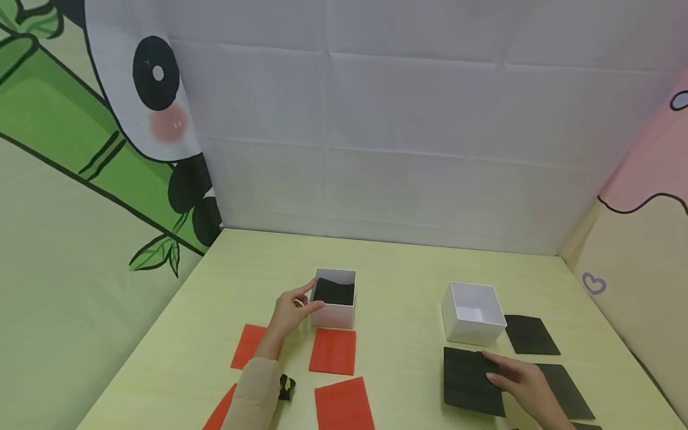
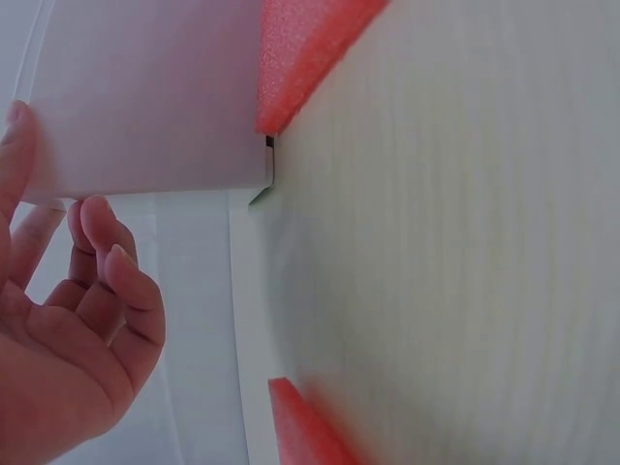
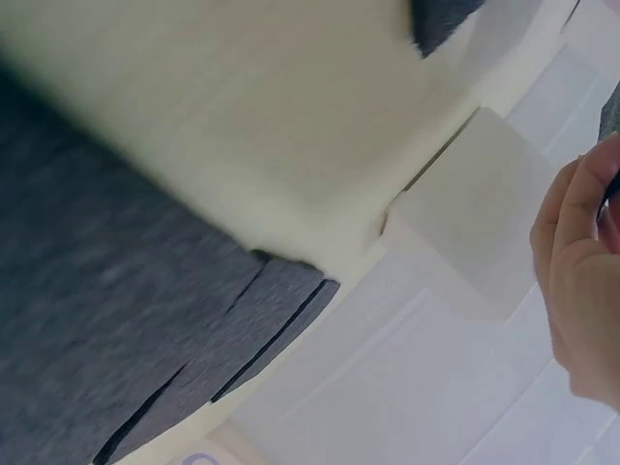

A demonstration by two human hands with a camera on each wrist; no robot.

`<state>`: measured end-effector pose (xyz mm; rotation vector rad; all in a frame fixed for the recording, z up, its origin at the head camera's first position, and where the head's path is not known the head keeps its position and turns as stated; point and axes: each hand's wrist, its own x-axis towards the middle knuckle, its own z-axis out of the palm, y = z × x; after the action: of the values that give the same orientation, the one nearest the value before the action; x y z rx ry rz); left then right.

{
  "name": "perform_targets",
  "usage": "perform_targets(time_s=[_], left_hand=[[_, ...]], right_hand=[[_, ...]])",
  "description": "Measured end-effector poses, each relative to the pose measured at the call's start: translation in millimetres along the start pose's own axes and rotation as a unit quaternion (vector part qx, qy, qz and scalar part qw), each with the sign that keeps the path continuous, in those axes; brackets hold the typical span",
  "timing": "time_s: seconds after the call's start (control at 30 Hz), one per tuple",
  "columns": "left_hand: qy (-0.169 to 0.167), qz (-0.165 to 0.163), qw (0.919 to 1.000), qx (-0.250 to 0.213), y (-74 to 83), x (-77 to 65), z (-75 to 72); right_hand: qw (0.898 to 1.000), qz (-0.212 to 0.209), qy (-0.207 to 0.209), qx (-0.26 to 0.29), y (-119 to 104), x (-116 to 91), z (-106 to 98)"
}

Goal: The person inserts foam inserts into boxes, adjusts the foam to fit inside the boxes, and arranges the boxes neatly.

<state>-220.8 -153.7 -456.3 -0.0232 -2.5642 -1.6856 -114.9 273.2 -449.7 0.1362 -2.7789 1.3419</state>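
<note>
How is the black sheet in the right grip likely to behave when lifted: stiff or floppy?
Held at one side by the right grip, the black sheet is nearly flat, so probably fairly stiff. It looks thin, so likely light. Its surface looks matte, so it may not be slippery.

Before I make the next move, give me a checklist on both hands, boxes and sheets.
1. Black sheet secured by the right hand: ok, gripped at its right side.
2. That sheet over the opening of the right white box: not ok, it is in front of the box.
3. Right white box upright, open side up: ok.
4. Left hand at the left white box: ok, fingers touching it.
5. Anything beneath the black sheet inside that box: cannot tell, hidden.
</note>
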Motion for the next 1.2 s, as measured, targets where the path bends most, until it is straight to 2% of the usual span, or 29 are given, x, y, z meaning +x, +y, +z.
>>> perform_targets(time_s=[0.1,0.33,0.77,0.97,1.2], left_hand=[[-0.002,0.000,1.0000,-0.002,0.2,0.7,0.0],[-0.004,0.006,0.9999,-0.014,0.8,2.3,0.2],[0.000,0.014,0.9998,-0.014,-0.1,2.9,0.9],[-0.003,0.023,0.9997,-0.008,0.9,0.7,0.6],[-0.003,0.023,0.9997,-0.006,-0.3,-0.3,1.2]], right_hand=[[0.999,0.002,-0.017,0.038,-3.3,2.8,1.6],[0.990,0.049,-0.072,0.109,-11.6,9.7,4.1],[0.975,-0.015,-0.112,0.193,-23.2,25.3,17.6],[0.974,-0.004,-0.129,0.188,-31.9,33.9,23.0],[0.971,-0.038,-0.129,0.197,-44.4,44.0,29.7]])
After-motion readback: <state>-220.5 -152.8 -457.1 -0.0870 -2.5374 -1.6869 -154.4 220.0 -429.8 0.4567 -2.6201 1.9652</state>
